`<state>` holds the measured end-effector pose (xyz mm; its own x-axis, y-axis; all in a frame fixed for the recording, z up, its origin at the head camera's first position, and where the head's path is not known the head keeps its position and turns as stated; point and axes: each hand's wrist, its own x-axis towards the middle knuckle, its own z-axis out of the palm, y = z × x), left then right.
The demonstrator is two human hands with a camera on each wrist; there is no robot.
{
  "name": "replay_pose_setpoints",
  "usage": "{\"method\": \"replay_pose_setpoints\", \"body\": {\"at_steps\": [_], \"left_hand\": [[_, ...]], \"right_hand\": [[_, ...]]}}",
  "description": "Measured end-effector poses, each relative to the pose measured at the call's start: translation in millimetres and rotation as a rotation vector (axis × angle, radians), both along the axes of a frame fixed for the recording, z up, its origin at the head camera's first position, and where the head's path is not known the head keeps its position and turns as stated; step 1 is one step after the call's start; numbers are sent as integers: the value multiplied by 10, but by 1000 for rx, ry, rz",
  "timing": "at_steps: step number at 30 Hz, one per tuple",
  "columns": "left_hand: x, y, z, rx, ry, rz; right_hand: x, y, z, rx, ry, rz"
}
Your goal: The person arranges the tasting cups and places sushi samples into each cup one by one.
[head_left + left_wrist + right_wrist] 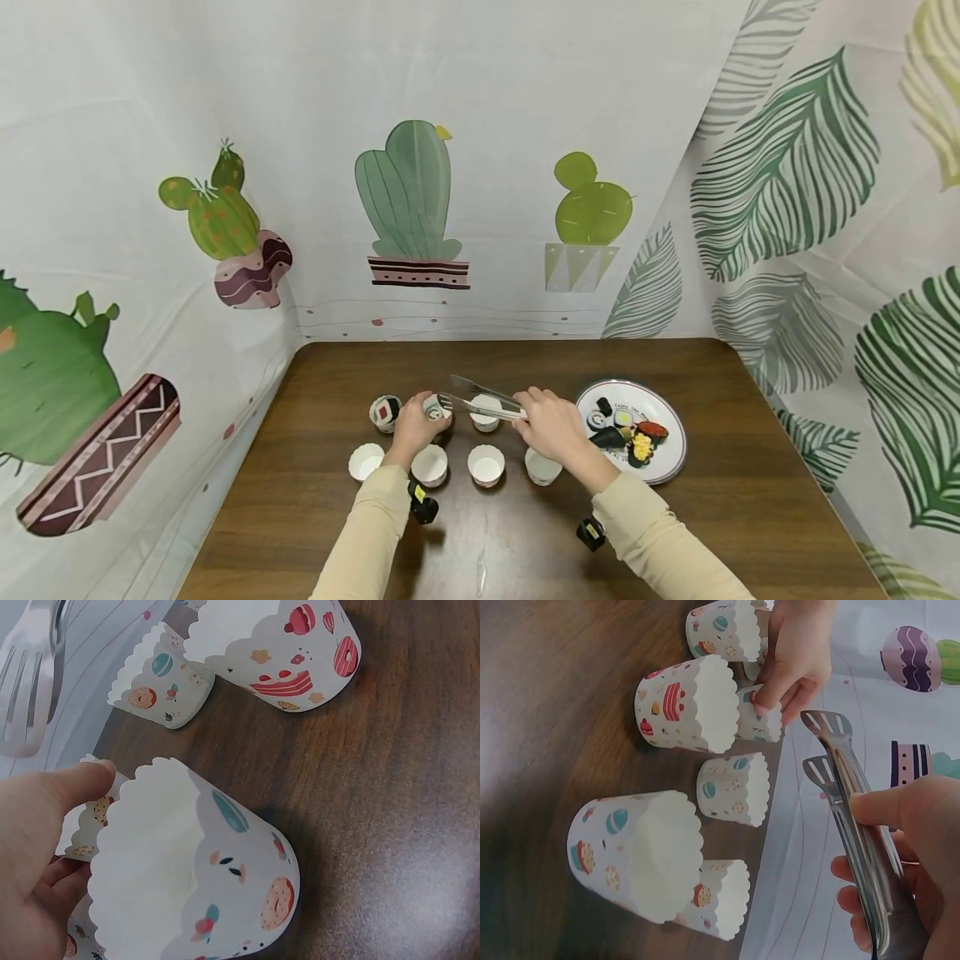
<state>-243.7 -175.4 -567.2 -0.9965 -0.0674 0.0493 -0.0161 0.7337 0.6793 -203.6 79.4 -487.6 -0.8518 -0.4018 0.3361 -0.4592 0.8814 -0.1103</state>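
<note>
My left hand [417,425] holds a back-row white paper baking cup [759,712] by its side, thumb at the rim. A round sushi roll [433,411] shows in that cup in the head view. My right hand [551,423] grips metal tongs [855,825] with slotted tips. Those tips stand apart with nothing between them, over the held cup's right edge in the head view. Left of my left hand, another cup [379,423] contains a sushi roll with a red centre [385,412].
More scalloped paper cups stand in two rows, including front cups [430,465], [486,465] and a back cup [486,421]. At right, a white plate [675,450] bears several sushi pieces [641,448]. The brown table [510,550] meets a printed cloth [510,167] behind.
</note>
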Motion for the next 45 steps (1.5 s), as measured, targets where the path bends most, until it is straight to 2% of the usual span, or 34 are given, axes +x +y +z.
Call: {"method": "replay_pose_setpoints", "body": {"at_steps": [13,24,32,45], "left_hand": [[-3,-3,-10,11,-3,-1],[0,10,4,8,14,-13],[1,10,3,11,3,-3],[5,6,2,11,-12,-6]], "right_hand": [[16,229,60,26,-70,-49],[28,512,51,22,-25,-60],[58,735,21,12,-78,-111],[165,1133,2,1,-25,-131]]}}
